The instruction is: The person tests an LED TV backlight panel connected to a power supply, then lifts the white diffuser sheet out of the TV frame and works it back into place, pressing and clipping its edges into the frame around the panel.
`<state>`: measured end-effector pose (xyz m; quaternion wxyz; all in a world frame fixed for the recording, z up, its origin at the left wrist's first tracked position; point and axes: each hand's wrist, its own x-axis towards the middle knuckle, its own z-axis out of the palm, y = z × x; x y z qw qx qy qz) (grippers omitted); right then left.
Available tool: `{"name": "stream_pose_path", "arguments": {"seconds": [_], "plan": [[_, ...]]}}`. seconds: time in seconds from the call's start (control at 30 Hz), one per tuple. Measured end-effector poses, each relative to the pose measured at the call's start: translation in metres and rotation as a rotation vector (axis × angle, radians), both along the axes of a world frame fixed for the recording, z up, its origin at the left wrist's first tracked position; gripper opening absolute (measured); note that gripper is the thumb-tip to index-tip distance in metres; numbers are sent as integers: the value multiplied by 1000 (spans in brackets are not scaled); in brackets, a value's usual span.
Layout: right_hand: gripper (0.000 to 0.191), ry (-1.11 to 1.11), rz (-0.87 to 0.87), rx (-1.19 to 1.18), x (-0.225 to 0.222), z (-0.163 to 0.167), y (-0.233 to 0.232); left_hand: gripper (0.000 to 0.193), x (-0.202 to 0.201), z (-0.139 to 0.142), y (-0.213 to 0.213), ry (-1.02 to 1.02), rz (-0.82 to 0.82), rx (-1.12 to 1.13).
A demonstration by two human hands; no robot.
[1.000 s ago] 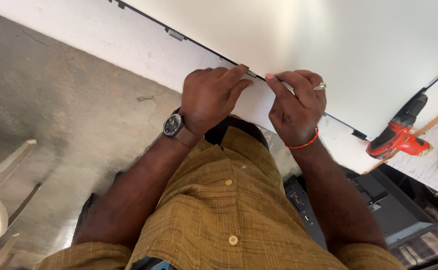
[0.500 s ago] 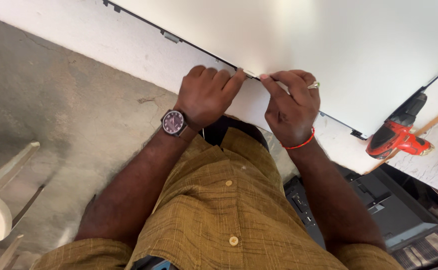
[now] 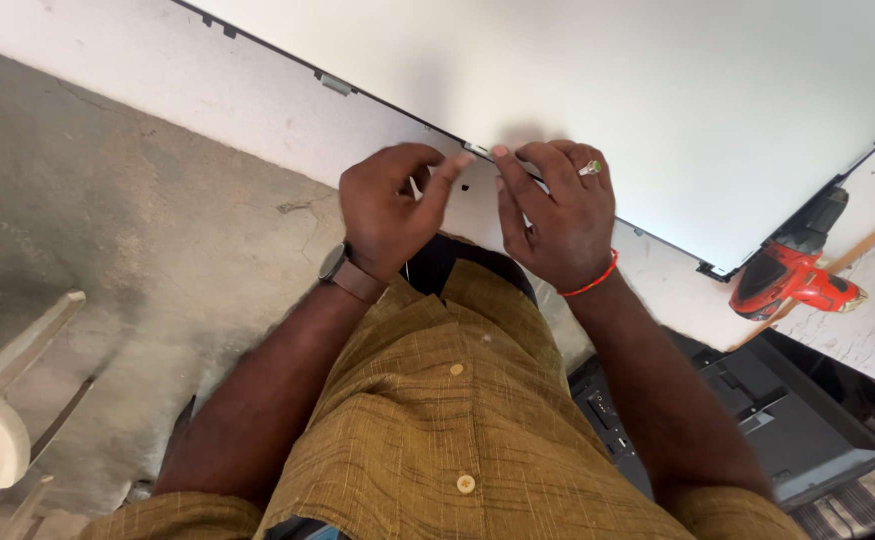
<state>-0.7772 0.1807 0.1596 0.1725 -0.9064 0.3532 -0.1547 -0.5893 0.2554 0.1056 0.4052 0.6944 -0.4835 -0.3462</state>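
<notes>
A large white flat panel (image 3: pixel 657 110) with a thin black frame lies on a white table (image 3: pixel 207 80) in front of me. Both hands work at its near edge. My left hand (image 3: pixel 392 205), with a wristwatch, pinches at the frame strip, and a thin white stick shows between its fingers. My right hand (image 3: pixel 557 215), with a ring and a red thread bracelet, presses its fingertips on a small metal clip (image 3: pixel 477 150) on that edge. What each hand grips is partly hidden by the fingers.
A red and black cordless drill (image 3: pixel 792 270) lies at the panel's right corner. A dark plastic cover (image 3: pixel 767 420) rests on the floor at the lower right. A pale wooden chair (image 3: pixel 2 400) stands at the left on the grey concrete floor (image 3: pixel 127 260).
My left hand has rolled, so the watch face now turns away, and its fingers have shifted along the panel's edge. My right hand stays at the same spot on the edge.
</notes>
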Motion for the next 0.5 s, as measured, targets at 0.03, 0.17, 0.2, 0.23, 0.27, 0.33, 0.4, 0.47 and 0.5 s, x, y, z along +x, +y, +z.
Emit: {"name": "stream_pose_path", "arguments": {"seconds": [0.03, 0.17, 0.2, 0.23, 0.27, 0.33, 0.4, 0.47, 0.5], "plan": [[31, -8, -9, -17, 2, 0, 1, 22, -3, 2, 0, 182, 80, 143], [28, -26, -105, 17, 10, -2, 4, 26, -8, 6, -3, 516, 164, 185], [28, -39, -94, 28, 10, -2, 3, 24, -8, 7, -3, 498, 143, 175], [28, -52, -82, 38, 9, -2, 0, 23, -8, 9, -3, 480, 122, 166], [28, -65, -70, 50, 8, -1, -2, 22, -8, 10, -3, 462, 102, 158], [29, -39, -47, 65, 3, 2, -5, 20, -7, 14, -1, 302, 47, 83], [30, -14, -38, 65, -3, 4, -8, 17, -4, 15, -1, 74, -29, -36], [32, 12, -47, 45, -9, 7, -10, 13, 3, 14, -4, -217, -132, -200], [31, 9, -63, 58, -11, 8, -11, 13, 6, 12, -7, -256, -147, -212]]}}
